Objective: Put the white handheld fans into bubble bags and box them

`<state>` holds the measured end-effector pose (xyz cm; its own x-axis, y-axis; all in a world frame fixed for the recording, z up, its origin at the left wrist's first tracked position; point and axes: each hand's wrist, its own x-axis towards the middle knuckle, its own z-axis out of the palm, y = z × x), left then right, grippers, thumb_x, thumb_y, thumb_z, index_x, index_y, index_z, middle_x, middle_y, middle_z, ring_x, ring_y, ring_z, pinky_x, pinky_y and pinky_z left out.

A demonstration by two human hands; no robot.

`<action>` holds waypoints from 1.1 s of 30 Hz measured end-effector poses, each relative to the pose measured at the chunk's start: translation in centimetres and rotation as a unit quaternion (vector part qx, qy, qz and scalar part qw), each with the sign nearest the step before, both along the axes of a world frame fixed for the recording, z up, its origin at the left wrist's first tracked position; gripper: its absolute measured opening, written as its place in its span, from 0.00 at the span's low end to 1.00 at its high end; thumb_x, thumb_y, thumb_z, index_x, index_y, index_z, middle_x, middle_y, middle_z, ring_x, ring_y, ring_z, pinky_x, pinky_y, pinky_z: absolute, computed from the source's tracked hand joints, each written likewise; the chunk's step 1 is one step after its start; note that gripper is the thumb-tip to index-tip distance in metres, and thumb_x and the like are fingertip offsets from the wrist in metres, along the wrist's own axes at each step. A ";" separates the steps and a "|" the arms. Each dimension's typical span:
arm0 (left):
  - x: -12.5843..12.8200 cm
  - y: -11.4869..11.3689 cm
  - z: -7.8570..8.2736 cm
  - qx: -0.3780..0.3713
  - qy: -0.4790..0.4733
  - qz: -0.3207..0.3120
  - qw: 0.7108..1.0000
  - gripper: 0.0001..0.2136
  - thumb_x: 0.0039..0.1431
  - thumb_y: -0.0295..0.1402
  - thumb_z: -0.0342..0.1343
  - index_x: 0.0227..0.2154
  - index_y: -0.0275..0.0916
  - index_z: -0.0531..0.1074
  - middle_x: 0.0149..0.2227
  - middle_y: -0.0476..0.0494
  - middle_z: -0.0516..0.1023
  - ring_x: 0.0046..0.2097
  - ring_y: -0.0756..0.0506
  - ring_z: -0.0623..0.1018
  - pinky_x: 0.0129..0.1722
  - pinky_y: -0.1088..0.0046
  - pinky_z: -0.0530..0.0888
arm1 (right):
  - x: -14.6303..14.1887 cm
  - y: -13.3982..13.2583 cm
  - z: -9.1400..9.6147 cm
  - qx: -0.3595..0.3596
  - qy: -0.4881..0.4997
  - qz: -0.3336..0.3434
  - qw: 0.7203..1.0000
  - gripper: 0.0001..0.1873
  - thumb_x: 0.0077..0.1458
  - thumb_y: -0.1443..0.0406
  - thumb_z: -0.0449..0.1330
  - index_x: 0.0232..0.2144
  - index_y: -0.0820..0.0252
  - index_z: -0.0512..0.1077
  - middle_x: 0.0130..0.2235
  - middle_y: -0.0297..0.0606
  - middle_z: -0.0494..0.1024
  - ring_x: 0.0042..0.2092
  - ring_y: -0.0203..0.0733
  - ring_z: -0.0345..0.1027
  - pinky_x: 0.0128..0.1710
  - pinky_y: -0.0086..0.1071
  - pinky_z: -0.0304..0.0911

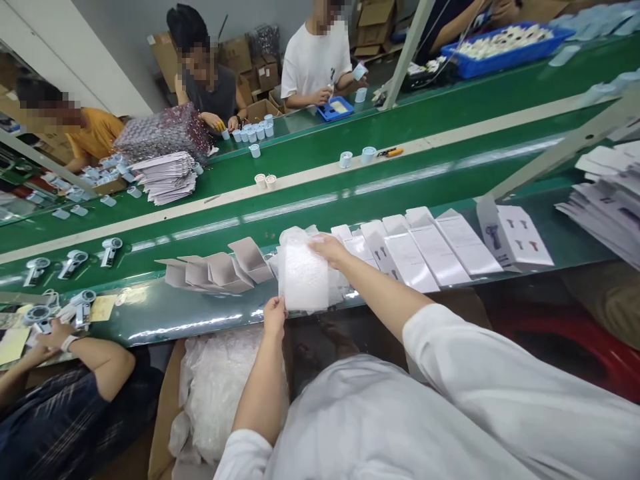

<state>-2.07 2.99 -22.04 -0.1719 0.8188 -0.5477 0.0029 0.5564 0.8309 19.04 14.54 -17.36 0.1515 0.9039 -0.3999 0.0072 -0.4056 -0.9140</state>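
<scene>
Between my hands is a white bubble-wrap bag (306, 277), held just over the near edge of the green workbench. My left hand (275, 313) pinches its lower left corner. At the upper right edge, my right hand (330, 251) grips the bag with the thumb lying across its face. Whether anything is inside the bag cannot be made out. To the left of it stand several open grey-white cartons (220, 270) in a row. On the right lean several white printed boxes (425, 250), partly covered by my right hand and the bag.
Below the bench, a carton holds a heap of clear bubble-wrap bags (225, 393). A co-worker's hands (55, 337) handle a light-blue device at the left. Further devices (75, 263) lie on the green belt (210, 230). A slanted metal post (555, 147) crosses at the right.
</scene>
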 end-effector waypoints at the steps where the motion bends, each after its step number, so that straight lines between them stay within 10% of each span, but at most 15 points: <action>1: 0.3 0.6 -0.5 -0.010 0.020 0.013 1.000 0.22 0.46 0.53 0.58 0.29 0.36 0.68 0.23 0.52 0.68 0.22 0.54 0.66 0.24 0.77 0.65 | -0.5 1.6 -0.5 0.000 -0.018 0.014 1.000 0.14 0.47 0.61 0.62 0.37 0.61 0.68 0.32 0.37 0.75 0.34 0.40 0.69 0.36 0.33 0.67; 5: 1.1 1.2 -1.6 -0.021 0.106 0.059 0.992 0.24 0.50 0.51 0.57 0.41 0.35 0.69 0.35 0.41 0.74 0.37 0.44 0.75 0.38 0.66 0.71 | -2.1 5.3 -2.3 0.019 -0.111 0.077 0.991 0.15 0.46 0.65 0.62 0.39 0.64 0.70 0.42 0.43 0.75 0.47 0.49 0.67 0.50 0.43 0.62; 9: 2.5 0.0 -2.0 0.034 0.274 -0.040 0.960 0.25 0.50 0.42 0.60 0.50 0.38 0.67 0.52 0.33 0.69 0.57 0.37 0.66 0.56 0.59 0.62 | -2.7 4.7 -2.4 0.111 -0.227 0.131 0.959 0.32 0.47 0.65 0.64 0.55 0.66 0.64 0.64 0.55 0.53 0.66 0.58 0.39 0.63 0.50 0.40; 13: 4.3 -0.7 -2.5 0.029 0.373 -0.131 0.918 0.17 0.56 0.35 0.54 0.47 0.36 0.69 0.50 0.31 0.68 0.55 0.36 0.68 0.56 0.58 0.62 | -3.2 4.3 -2.2 0.297 -0.400 0.333 0.801 0.29 0.60 0.54 0.52 0.59 0.61 0.62 0.65 0.52 0.53 0.67 0.59 0.34 0.63 0.59 0.27; 16: 5.3 -0.5 -2.5 0.020 0.381 -0.112 0.918 0.16 0.59 0.35 0.51 0.48 0.35 0.67 0.49 0.32 0.69 0.54 0.36 0.68 0.54 0.58 0.64 | -3.5 6.0 -3.4 0.283 -0.449 0.475 0.702 0.34 0.55 0.45 0.54 0.59 0.54 0.63 0.65 0.46 0.57 0.67 0.67 0.31 0.57 0.69 0.17; 23: 5.3 -3.8 -1.3 0.051 0.304 -0.052 0.950 0.18 0.57 0.33 0.53 0.51 0.38 0.66 0.53 0.32 0.68 0.57 0.37 0.66 0.57 0.57 0.63 | -3.0 5.7 -6.3 0.157 -0.461 0.500 0.716 0.37 0.52 0.44 0.56 0.60 0.52 0.62 0.63 0.52 0.59 0.62 0.71 0.45 0.53 0.76 0.21; 28: -1.7 -12.3 -3.2 -0.013 0.307 0.125 0.943 0.12 0.60 0.34 0.49 0.45 0.39 0.70 0.44 0.38 0.75 0.46 0.43 0.75 0.48 0.65 0.70 | -3.6 4.3 -5.4 0.139 -0.511 0.469 0.707 0.38 0.53 0.43 0.53 0.59 0.58 0.61 0.60 0.56 0.63 0.61 0.73 0.47 0.53 0.76 0.19; 33: -15.0 -19.9 -6.4 -0.240 0.398 0.277 0.841 0.14 0.58 0.26 0.47 0.46 0.34 0.68 0.48 0.32 0.73 0.54 0.40 0.71 0.54 0.62 0.65 | -3.9 4.9 -3.8 0.086 -0.562 0.429 0.702 0.40 0.50 0.41 0.53 0.57 0.58 0.62 0.59 0.61 0.62 0.62 0.78 0.43 0.54 0.77 0.32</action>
<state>-17.02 -16.94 -28.41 -0.9226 0.2101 -0.3234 0.0823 0.9266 0.3670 15.18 19.49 -21.18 -0.3467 0.8753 -0.3370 0.9368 0.3056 -0.1700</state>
